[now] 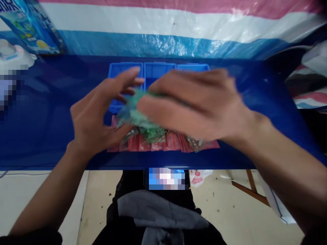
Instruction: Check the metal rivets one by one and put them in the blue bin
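Note:
My right hand (pixel 194 102) is closed on a blurred green plastic packet (pixel 139 110) above the middle of the table. On the packet's left side my left hand (pixel 99 112) stands with fingers and thumb apart; whether its thumb touches the packet is unclear. Beneath both hands lies a row of pink plastic bags (pixel 173 143) near the table's front edge, with clear packets of small green pieces (pixel 153 135) on top. Behind them are blue compartment trays (pixel 159 69), partly hidden by my hands.
The blue table (pixel 51 136) has a blue pouch (pixel 38 30) and a white device (pixel 12 56) at the back left. Striped sheeting (pixel 166 34) hangs behind. A phone (pixel 167 178) with a lit screen is over my lap.

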Demonstrator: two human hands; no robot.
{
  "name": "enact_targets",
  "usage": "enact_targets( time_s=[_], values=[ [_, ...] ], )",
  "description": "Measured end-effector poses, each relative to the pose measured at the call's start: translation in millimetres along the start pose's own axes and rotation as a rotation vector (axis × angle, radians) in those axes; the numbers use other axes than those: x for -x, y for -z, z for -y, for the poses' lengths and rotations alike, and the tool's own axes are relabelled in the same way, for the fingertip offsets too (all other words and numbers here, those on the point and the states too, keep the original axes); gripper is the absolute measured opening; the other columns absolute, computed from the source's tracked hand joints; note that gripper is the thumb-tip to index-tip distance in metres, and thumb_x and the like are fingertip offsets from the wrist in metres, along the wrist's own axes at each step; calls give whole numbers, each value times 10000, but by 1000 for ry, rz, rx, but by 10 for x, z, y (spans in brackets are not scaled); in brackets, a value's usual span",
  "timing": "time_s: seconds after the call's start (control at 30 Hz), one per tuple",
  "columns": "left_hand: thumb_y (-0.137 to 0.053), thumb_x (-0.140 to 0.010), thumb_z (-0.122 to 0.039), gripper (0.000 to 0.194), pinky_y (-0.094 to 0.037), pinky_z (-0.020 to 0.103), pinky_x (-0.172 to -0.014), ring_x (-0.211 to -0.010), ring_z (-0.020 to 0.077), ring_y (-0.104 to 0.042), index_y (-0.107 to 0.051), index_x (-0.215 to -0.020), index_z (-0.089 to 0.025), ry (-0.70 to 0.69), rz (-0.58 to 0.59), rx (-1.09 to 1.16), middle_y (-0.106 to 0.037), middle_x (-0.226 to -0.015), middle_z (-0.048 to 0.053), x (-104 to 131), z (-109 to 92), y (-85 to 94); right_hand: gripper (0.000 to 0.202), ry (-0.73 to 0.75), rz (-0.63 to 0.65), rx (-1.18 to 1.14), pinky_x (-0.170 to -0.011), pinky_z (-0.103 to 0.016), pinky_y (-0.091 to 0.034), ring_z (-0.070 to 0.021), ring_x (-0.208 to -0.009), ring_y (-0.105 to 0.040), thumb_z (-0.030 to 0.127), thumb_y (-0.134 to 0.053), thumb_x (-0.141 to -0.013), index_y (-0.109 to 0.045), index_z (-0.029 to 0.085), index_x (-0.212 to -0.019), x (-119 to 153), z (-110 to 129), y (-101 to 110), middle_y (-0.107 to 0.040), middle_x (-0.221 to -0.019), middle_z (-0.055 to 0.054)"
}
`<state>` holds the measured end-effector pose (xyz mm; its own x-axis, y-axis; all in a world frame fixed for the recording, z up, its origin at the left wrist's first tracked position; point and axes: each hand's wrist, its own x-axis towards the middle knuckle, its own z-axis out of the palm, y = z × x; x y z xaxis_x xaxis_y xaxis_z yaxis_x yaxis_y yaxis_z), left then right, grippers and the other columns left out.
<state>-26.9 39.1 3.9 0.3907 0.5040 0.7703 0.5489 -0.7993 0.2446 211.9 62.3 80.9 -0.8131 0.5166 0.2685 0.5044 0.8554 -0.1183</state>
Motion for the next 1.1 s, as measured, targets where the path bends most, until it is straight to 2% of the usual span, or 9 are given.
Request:
enact_targets(
  time_s=[0.1,0.2,0.33,0.47,0.57,0.7,0.9,1.0,1.1],
  values=[
    [-782,-959,-182,464,-682,288,-961,-1050,173,-799,-703,-1405,-280,-63,-68,-47,-801,-1248,-10,229,-76,74,525,379,-152,278,-539,-292,-388,-117,-793,-689,156,-244,-1130,-738,332,-1166,-54,49,-221,-732,-842,57],
    [-747,-942,-75,511,-704,364,-951,-1070,207,-799,-697,-1399,-301,-24,11,-91,-787,-1289,-10,439,-106,138,475,485,-205,449,-543,-286,-431,-108,-733,-657,191,-266,-1151,-675,350,-1330,20,7,-341,-725,-857,53],
    [-647,-965,-50,526,-699,471,-1017,-1190,259,-765,-666,-1429,-296,80,143,-150,-750,-1358,34,599,-160,162,383,413,-9,420,-558,-296,-500,-127,-776,-689,252,-353,-1143,-668,363,-1330,210,-19,-354,-785,-1012,16],
    [-612,-925,-20,675,-678,537,-1016,-1264,321,-708,-591,-1529,-321,97,203,-260,-747,-1340,91,668,-189,116,214,456,-147,464,-670,-309,-638,-174,-960,-779,295,-573,-1089,-728,321,-1235,518,-71,-385,-825,-1139,-24],
    [-583,-910,-19,770,-657,555,-951,-1233,351,-672,-503,-1604,-343,128,273,-337,-723,-1376,105,679,-214,106,306,431,-193,437,-871,-375,-697,-251,-1170,-782,255,-690,-1029,-705,211,-1332,776,-118,-423,-802,-1282,-122],
    [-518,-937,-60,705,-657,530,-863,-1107,313,-694,-515,-1593,-320,169,189,-334,-726,-1310,95,662,-270,126,436,284,-136,359,-1001,-437,-676,-272,-1318,-730,194,-724,-1002,-637,208,-1429,1026,-139,-430,-717,-1436,-146],
    [-639,-925,-108,516,-678,516,-799,-1036,290,-749,-674,-1412,-276,99,111,-274,-771,-1172,89,678,-359,227,592,118,-124,220,-921,-455,-677,-289,-1307,-736,83,-739,-954,-582,205,-1511,1194,-136,-420,-712,-1447,-142],
    [-682,-939,-254,533,-671,553,-724,-982,303,-753,-645,-1459,-365,86,103,-284,-795,-1128,54,637,-390,299,687,59,-158,168,-894,-447,-680,-260,-1290,-746,84,-707,-972,-508,326,-1583,1225,-147,-433,-743,-1411,-81],
    [-681,-934,-548,521,-684,614,-732,-1093,363,-739,-645,-1444,-450,100,181,-215,-800,-1152,13,453,-420,280,700,44,-208,157,-864,-472,-675,-286,-1221,-775,103,-748,-941,-526,299,-1576,1226,-127,-426,-781,-1336,-103]
  ],
)
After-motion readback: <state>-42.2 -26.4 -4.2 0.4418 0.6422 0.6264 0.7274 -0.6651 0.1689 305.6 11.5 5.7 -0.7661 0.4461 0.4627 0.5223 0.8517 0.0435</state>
